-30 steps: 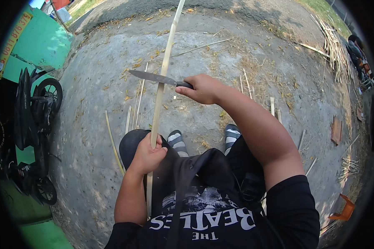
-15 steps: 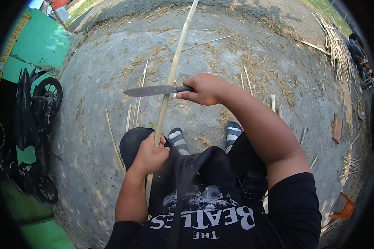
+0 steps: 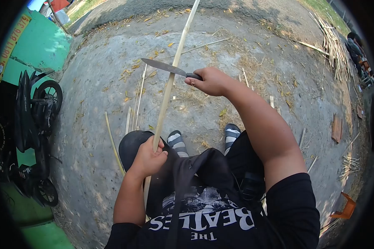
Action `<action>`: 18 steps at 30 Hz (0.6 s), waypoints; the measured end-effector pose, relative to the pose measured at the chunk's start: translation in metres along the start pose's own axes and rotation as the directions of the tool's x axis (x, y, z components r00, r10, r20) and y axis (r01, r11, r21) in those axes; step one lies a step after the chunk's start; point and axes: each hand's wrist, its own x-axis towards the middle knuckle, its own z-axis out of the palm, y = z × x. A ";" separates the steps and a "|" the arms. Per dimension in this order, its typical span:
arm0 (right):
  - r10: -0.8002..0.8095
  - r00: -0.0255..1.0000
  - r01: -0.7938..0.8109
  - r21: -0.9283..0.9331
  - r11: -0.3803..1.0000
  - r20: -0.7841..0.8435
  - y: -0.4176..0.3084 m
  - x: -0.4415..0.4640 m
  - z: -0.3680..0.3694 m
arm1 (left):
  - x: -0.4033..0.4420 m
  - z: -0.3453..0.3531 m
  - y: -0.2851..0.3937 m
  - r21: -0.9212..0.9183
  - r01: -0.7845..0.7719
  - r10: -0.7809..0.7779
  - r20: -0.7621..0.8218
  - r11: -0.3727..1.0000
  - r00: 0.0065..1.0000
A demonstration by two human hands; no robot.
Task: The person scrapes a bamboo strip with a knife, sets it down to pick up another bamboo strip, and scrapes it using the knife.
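A long pale bamboo strip (image 3: 167, 95) runs from beside my body up past the top edge of the view. My left hand (image 3: 150, 157) is closed around its lower part, near my knee. My right hand (image 3: 207, 81) grips the dark handle of a knife (image 3: 164, 66). The blade points left and lies across the strip, well above my left hand. Part of the strip below my left hand passes beside my leg and shirt.
Thin strips (image 3: 113, 143) lie on the concrete ground (image 3: 87, 124) left of my knee. A motorcycle (image 3: 33, 103) stands at the left by a green wall. A bamboo pile (image 3: 336, 54) is at the upper right, with an orange object (image 3: 344, 206) lower right.
Since half a second ago, my right hand and the knife have moved up along the strip, away from my body. The blade now slants up to the left. My left hand keeps its hold.
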 end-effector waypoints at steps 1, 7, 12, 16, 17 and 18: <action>-0.001 1.000 0.002 0.024 1.000 -0.009 -0.011 -0.002 0.000 | 0.000 0.002 -0.005 -0.039 -0.019 0.018 -0.012 0.999 1.000; -0.074 0.997 0.074 -0.015 0.997 -0.011 -0.013 -0.006 -0.003 | -0.010 0.000 0.003 -0.048 0.014 -0.013 0.013 0.999 1.000; -0.031 0.998 0.033 0.054 0.998 -0.047 -0.009 -0.002 -0.005 | -0.014 -0.011 0.005 -0.012 0.030 -0.030 0.034 0.999 0.999; -0.190 0.982 0.189 -0.150 0.970 0.008 -0.037 -0.020 0.003 | -0.016 -0.014 0.016 0.046 0.011 -0.012 0.016 0.999 1.000; -0.154 0.988 0.151 -0.105 0.983 -0.025 -0.032 -0.017 -0.001 | -0.021 -0.016 0.020 0.059 0.000 -0.002 0.023 0.998 1.000; -0.112 0.992 0.109 -0.055 0.993 -0.050 -0.023 -0.013 -0.008 | -0.029 -0.016 0.020 0.068 -0.004 0.002 0.033 0.998 0.999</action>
